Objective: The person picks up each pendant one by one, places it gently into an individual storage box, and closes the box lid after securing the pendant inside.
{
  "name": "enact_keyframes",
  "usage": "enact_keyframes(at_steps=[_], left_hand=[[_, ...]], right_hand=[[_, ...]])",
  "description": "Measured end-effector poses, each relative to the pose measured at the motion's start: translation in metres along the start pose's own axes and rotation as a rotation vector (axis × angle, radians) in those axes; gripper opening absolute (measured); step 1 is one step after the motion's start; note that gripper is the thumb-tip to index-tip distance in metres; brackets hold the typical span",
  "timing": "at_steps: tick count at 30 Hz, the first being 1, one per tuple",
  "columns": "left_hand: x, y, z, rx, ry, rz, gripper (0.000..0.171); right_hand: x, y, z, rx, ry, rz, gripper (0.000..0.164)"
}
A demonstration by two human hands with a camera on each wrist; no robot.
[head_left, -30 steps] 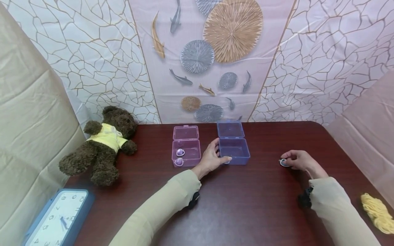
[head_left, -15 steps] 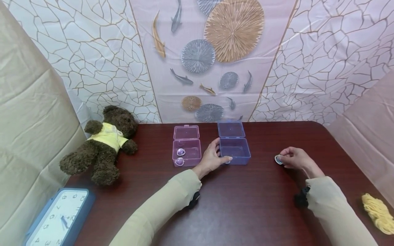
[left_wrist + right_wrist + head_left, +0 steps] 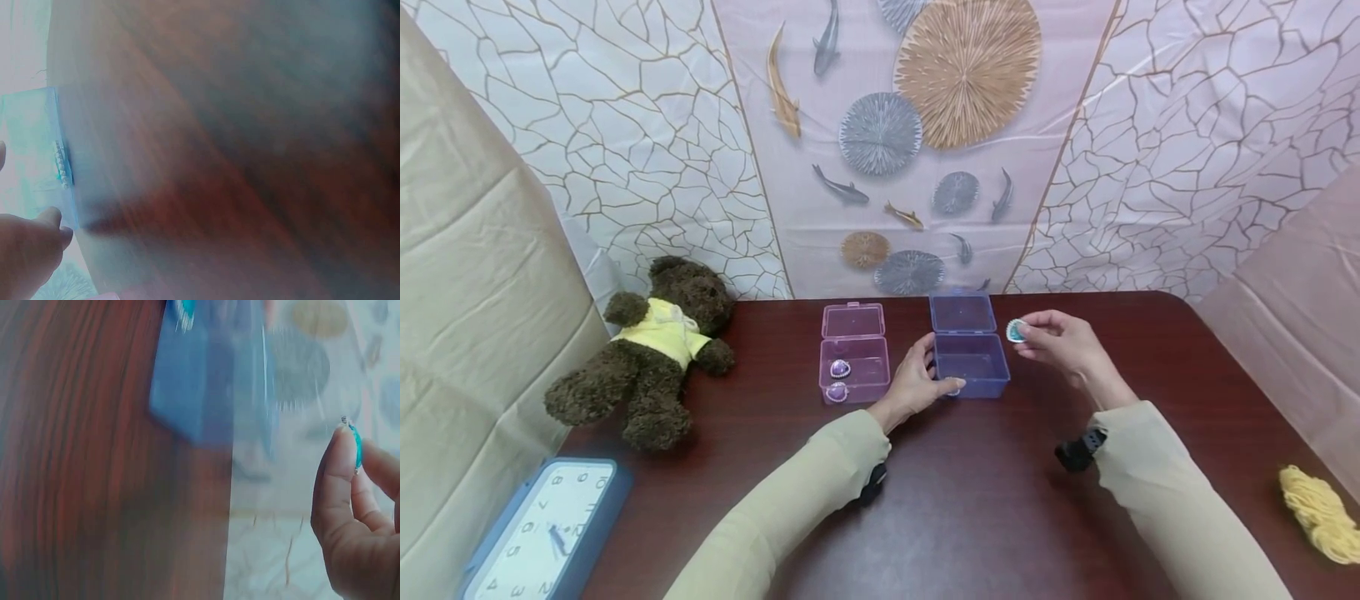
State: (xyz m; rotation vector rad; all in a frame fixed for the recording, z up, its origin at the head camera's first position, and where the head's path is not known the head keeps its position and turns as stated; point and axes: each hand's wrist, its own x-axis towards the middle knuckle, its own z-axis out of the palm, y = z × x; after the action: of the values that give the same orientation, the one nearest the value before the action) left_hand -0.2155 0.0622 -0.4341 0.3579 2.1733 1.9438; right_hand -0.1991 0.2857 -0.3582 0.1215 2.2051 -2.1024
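Observation:
My right hand [image 3: 1067, 346] pinches a teal gem with a white beaded edge [image 3: 1015, 331] between thumb and fingers. It is raised beside the right side of an open blue see-through plastic box [image 3: 988, 389]. In the right wrist view the gem [image 3: 357, 447] is seen edge-on at the fingertips. My left hand [image 3: 912, 390] holds the blue box at its left front corner, thumb across the front wall and fingers along the left side. Partly covered by that thumb, another beaded gem [image 3: 953, 392] shows at the box front; the right wrist view shows it as teal [image 3: 185, 309].
To the left stands an open pink see-through box [image 3: 872, 393] with purple beaded gems [image 3: 839, 368] in it. A brown teddy bear [image 3: 658, 350] and a blue-framed clock [image 3: 550, 525] lie at the left. Yellow yarn [image 3: 1318, 517] lies near the right edge of the dark wooden table [image 3: 970, 517].
My right hand has lifted the teal gem off the table at the right and carried it left and up to the blue box. The left hand has stayed at the box.

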Motion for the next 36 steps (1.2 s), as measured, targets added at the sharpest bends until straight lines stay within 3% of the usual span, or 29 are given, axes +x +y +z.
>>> enact_keyframes(at_steps=[5, 12, 22, 36], left_hand=[[0.001, 0.0, 0.0, 0.004, -0.002, -0.002, 0.087], [0.0, 0.002, -0.001, 0.026, -0.023, -0.029, 0.087], [-0.001, 0.003, -0.002, 0.034, -0.025, -0.028, 0.087], [-0.001, 0.002, -0.001, 0.035, -0.023, -0.021, 0.086]], right_hand=[[0.011, -0.003, 0.035, -0.077, -0.038, 0.04, 0.033], [0.022, 0.005, 0.062, -0.224, -0.052, 0.129, 0.027], [0.031, 0.012, 0.075, -0.338, -0.019, 0.222, 0.02], [0.034, 0.021, 0.085, -0.506, 0.091, 0.175, 0.014]])
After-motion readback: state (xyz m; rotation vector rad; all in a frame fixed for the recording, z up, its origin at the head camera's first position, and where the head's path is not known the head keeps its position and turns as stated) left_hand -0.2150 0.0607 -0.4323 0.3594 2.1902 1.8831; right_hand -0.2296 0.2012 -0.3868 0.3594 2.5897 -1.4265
